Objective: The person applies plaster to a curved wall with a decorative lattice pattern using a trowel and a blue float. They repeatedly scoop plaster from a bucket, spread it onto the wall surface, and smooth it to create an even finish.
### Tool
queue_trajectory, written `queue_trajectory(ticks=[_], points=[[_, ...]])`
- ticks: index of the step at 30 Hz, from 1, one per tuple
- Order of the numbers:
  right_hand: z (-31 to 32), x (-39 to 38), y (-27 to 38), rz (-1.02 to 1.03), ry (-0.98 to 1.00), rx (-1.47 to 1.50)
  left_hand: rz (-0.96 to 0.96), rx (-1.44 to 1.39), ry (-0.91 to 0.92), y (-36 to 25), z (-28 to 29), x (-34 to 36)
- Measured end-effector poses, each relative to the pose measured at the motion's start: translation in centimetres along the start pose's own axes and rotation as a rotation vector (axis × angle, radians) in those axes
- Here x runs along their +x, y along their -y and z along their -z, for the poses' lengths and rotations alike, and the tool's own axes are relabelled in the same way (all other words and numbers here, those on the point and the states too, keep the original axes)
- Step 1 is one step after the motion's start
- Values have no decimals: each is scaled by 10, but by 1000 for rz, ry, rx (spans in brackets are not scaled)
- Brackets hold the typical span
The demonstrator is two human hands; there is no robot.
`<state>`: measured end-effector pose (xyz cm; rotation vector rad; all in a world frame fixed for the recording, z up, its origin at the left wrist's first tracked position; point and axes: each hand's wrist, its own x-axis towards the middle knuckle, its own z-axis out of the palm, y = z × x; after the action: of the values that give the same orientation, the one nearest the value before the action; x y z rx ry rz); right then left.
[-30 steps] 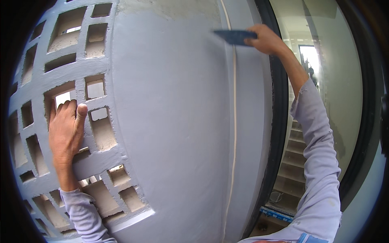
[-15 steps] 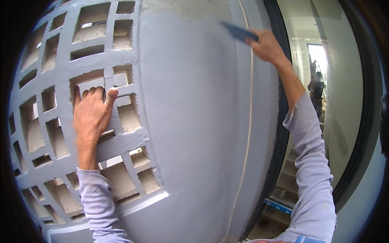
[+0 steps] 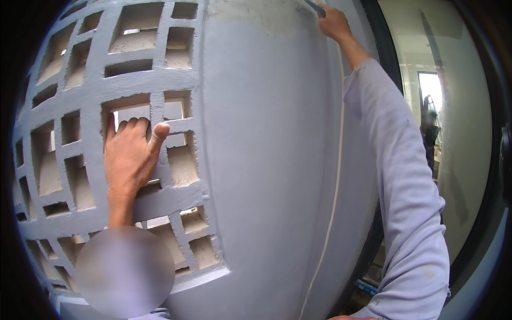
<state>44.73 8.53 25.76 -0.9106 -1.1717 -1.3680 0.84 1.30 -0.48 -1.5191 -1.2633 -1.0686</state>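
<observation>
My left hand (image 3: 130, 154) grips the grey perforated block screen (image 3: 128, 85), its fingers hooked into a rectangular opening and its thumb resting on the rib to the right. My right hand (image 3: 336, 24) is closed on a dark blue-grey trowel (image 3: 313, 7) at the upper edge of the view. Only part of the blade shows; it is beside a patchy, rougher area of plaster (image 3: 261, 15) at the top of the smooth grey wall (image 3: 261, 138).
A thin pale cord (image 3: 338, 176) runs down the wall's right side. Beyond a dark frame (image 3: 385, 48) is a glass pane (image 3: 458, 160) showing a dim figure (image 3: 430, 125). A blue strip (image 3: 367, 287) lies low by the frame.
My right hand has moved up with the trowel, toward the top of the wall. The left hand keeps its hold on the screen, while the whole view has shifted slightly.
</observation>
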Motion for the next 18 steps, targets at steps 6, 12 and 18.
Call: queue_trajectory(ticks=[6,12,18], points=[[-17,55,-15,125,-85,61,-4,48,-63,6,13,-3],[9,30,-2,131,171,175,8,53,-78,7,10,-2],[70,-60,17,170,389,161,-31,55,-37,10,-3,5]])
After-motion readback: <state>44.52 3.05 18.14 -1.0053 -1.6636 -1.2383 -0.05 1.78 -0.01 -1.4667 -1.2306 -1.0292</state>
